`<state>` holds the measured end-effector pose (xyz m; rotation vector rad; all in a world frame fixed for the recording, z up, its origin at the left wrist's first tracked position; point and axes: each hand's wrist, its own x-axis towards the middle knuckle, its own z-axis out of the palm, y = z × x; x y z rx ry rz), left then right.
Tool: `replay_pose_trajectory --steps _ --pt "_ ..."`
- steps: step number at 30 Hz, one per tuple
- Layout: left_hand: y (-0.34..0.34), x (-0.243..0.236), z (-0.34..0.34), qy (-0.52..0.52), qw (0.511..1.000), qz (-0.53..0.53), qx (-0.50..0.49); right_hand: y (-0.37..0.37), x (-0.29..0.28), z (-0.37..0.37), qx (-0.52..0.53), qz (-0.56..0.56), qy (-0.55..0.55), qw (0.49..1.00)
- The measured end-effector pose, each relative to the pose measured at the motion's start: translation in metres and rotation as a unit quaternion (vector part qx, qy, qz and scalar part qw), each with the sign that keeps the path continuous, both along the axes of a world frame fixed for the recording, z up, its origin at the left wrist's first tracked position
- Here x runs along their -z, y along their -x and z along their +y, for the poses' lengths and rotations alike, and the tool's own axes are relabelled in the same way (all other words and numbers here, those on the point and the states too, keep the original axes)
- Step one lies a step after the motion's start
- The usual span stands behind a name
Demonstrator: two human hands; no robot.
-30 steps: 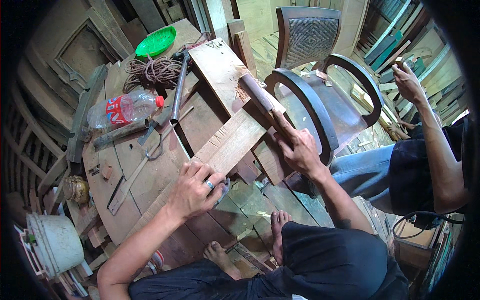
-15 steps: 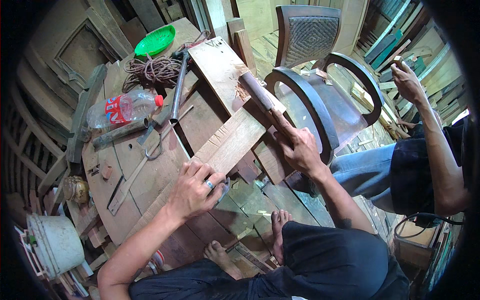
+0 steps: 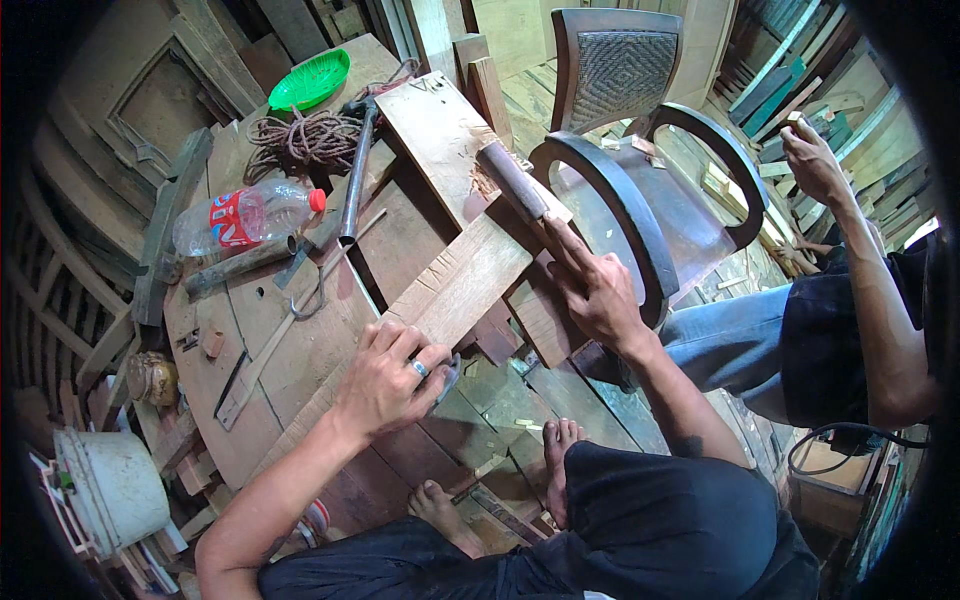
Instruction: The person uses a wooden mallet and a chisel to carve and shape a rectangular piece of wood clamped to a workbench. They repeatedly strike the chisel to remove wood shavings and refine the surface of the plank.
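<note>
My left hand (image 3: 395, 375) is closed on the near part of a long pale board (image 3: 465, 270), by a dark object under its fingers that I cannot make out. My right hand (image 3: 595, 295) grips a long narrow tool (image 3: 508, 180), index finger along it; its rounded dark end lies on the board's far part, where wood shavings (image 3: 480, 184) gather beside it. A wider plank (image 3: 420, 125) lies beyond. On the worn wooden table (image 3: 260, 330) to the left are a metal tube (image 3: 355, 190), a plastic bottle (image 3: 240, 218) and coiled rope (image 3: 300, 140).
A wooden armchair (image 3: 615, 60) stands beyond my right hand. At right, another person's hand (image 3: 815, 165) holds a small piece of wood, their jeans-clad leg (image 3: 730, 350) beside me. A green tray (image 3: 310, 78) sits at the back, a white bucket (image 3: 105, 490) lower left, stacked timber around.
</note>
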<state>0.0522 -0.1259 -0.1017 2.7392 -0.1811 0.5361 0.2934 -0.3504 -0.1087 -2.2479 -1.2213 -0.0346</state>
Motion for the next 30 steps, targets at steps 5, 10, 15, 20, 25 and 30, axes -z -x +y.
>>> replay_pose_trajectory --steps 5,10,15,20,25,30 --pt "-0.001 -0.001 -0.001 0.003 1.0 0.004 -0.001 -0.001 -0.001 -0.001 0.01 0.006 0.015 1.0" --pt "0.0 0.002 0.001 0.01 1.0 0.002 -0.005 -0.003 0.004 0.0 0.003 0.0 0.012 1.0" --pt "-0.001 0.001 0.001 0.006 1.0 0.004 -0.001 -0.005 -0.009 -0.003 -0.017 0.022 -0.011 1.0" --pt "0.003 0.007 0.003 -0.004 1.0 -0.013 -0.001 -0.005 -0.004 0.005 0.0 0.036 -0.073 0.997" --pt "0.004 0.005 0.002 -0.001 1.0 -0.006 -0.001 0.004 -0.019 0.001 0.02 0.056 -0.056 0.997" --pt "0.005 0.005 0.001 -0.01 1.0 -0.009 0.001 0.001 -0.02 -0.004 0.034 0.074 -0.126 0.989"
